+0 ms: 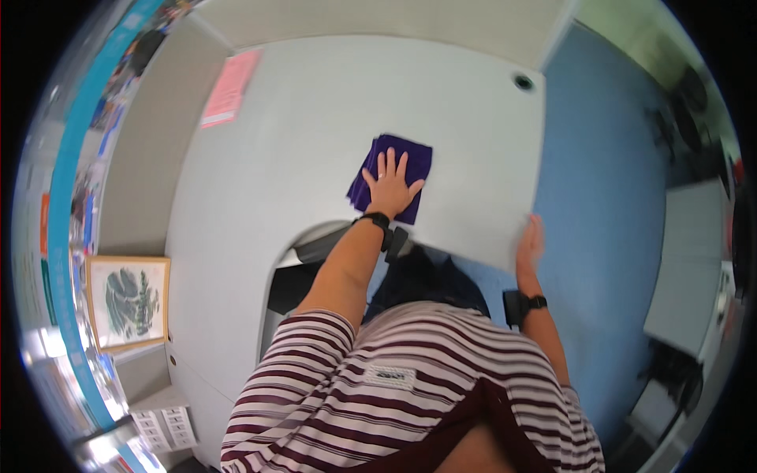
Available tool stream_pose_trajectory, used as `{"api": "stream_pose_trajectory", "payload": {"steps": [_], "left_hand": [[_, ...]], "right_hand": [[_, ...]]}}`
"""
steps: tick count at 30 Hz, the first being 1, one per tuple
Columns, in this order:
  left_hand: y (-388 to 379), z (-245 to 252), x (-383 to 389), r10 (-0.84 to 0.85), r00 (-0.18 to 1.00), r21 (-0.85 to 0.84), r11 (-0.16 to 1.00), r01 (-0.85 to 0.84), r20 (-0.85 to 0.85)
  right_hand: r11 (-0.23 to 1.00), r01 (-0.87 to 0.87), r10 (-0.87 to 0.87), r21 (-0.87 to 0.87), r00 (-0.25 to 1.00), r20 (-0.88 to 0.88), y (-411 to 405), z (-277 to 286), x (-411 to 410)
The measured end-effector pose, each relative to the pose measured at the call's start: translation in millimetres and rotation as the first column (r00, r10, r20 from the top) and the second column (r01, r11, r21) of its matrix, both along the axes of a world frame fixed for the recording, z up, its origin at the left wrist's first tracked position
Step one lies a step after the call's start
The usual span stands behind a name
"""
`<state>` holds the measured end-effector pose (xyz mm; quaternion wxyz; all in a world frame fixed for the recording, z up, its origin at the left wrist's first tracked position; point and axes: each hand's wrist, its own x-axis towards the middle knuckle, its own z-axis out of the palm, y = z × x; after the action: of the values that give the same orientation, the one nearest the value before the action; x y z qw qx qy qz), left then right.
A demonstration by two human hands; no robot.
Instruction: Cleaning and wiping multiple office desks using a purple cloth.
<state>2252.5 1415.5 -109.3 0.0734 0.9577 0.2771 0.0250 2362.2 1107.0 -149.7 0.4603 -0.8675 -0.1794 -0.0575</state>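
Observation:
My left hand lies flat, palm down, on a folded dark purple cloth. Its fingers are spread and a ring shows on one of them. Beneath the cloth is the pale grey desktop, near the front edge. At the desk's right edge is my right hand, blurred, with its fingers pointing away from me. Whether it touches the edge I cannot tell, and no object shows in it. Each wrist wears a black band with a small dark block.
A pink sheet bearing writing lies at the back left against the partition. A cable grommet sits in the back right corner. A framed landscape picture stands at left. Blue floor runs along the right, beyond it another desk.

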Motion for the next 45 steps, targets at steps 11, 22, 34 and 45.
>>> {"api": "stream_pose_trajectory", "payload": {"steps": [11, 22, 34, 45], "left_hand": [[183.5, -2.5, -220.1, 0.961, 0.262, -0.005, 0.263, -0.965, -0.088], [303.6, -8.8, -178.4, 0.982, -0.136, 0.025, -0.134, -0.991, -0.129], [448.9, -27.6, 65.7, 0.918, 0.396, 0.091, 0.392, -0.915, 0.028], [91.1, -1.6, 298.8, -0.609, 0.748, -0.167, 0.735, 0.658, 0.266]], "right_hand": [[0.907, -0.028, -0.014, -0.420, 0.995, -0.097, 106.1, 11.3, 73.5], [0.623, 0.081, -0.209, -0.778, 0.976, -0.066, 154.2, 15.8, 69.3], [0.601, 0.066, -0.254, -0.797, 0.961, -0.112, 151.2, 13.7, 69.5], [0.656, 0.059, -0.221, -0.753, 0.968, -0.117, 153.0, 24.4, 72.5]]}}
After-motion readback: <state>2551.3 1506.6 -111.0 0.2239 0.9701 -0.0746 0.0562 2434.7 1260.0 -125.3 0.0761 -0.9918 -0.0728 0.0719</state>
